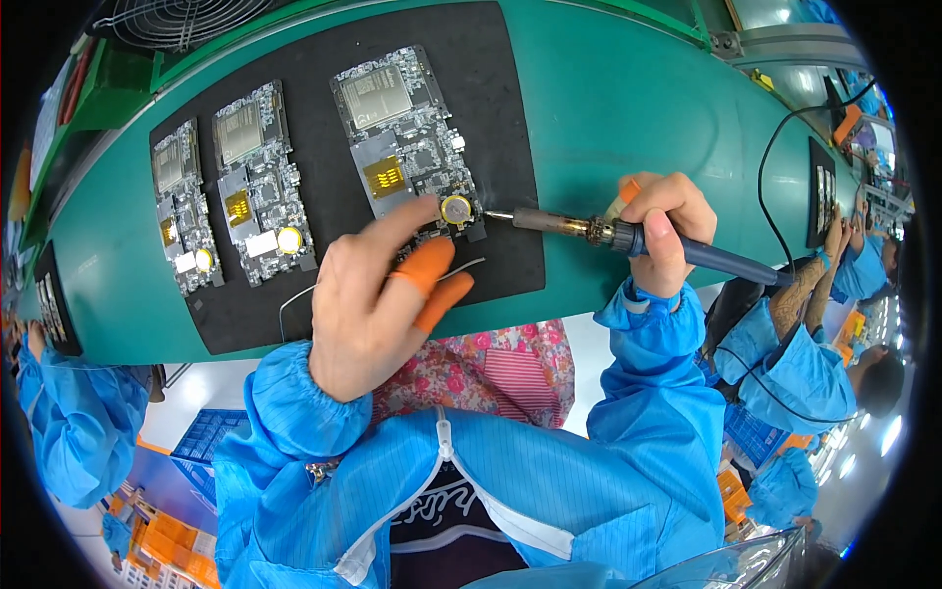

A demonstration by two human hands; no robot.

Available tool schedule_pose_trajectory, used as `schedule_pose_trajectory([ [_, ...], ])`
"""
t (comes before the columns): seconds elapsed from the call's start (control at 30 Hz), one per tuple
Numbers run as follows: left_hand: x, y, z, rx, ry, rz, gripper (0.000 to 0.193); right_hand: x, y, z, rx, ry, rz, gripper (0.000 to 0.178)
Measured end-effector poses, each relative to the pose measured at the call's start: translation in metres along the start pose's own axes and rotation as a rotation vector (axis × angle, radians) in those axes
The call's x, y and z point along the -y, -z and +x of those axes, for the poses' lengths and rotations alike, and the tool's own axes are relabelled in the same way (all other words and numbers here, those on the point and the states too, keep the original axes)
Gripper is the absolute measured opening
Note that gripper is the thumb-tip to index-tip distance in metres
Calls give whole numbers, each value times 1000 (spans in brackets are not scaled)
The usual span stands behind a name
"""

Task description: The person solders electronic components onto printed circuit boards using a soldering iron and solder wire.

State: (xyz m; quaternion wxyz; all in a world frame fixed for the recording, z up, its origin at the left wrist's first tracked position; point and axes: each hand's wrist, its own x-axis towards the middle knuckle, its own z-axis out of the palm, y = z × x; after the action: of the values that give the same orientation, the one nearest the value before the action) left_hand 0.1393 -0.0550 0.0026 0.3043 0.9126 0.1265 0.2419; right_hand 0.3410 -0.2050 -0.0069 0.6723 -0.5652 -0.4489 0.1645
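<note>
My left hand (363, 294) leans over the nearest circuit board (417, 137), its bare index fingertip touching beside a round coin cell (455, 209). Orange finger cots cover two of its other fingers, which are spread and half bent. A thin silvery wire (296, 296) passes beneath or through this hand and comes out past the cots; whether it is gripped I cannot tell. My right hand (667, 231) is closed around the handle of a soldering iron (589, 229). The iron's tip points left and is at the board's edge, close to the coin cell.
Two similar boards, a middle one (257, 187) and a left one (183, 216), lie on the black mat (324, 206) over a green bench (608, 88). A black cable (768, 167) hangs at the right. Co-workers in blue (78, 417) sit on both sides.
</note>
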Motion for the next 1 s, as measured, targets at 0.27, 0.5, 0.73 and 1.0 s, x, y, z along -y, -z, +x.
schedule_pose_trajectory([
  [0.27, 5, 13, -7, 2, 43, 90, 27, 1, -7, 2, 124, 73, -68, 18],
  [0.5, 4, 3, -9, -11, 109, -2, 22, 0, -7, 5, 223, 94, -121, 12],
  [0.73, 6, 2, -9, -7, 82, -1, 23, 2, -8, 9, 296, 92, -168, 10],
  [1.0, 8, 0, -4, 18, 55, 13, 22, 1, -9, 9, 286, 109, -165, 11],
])
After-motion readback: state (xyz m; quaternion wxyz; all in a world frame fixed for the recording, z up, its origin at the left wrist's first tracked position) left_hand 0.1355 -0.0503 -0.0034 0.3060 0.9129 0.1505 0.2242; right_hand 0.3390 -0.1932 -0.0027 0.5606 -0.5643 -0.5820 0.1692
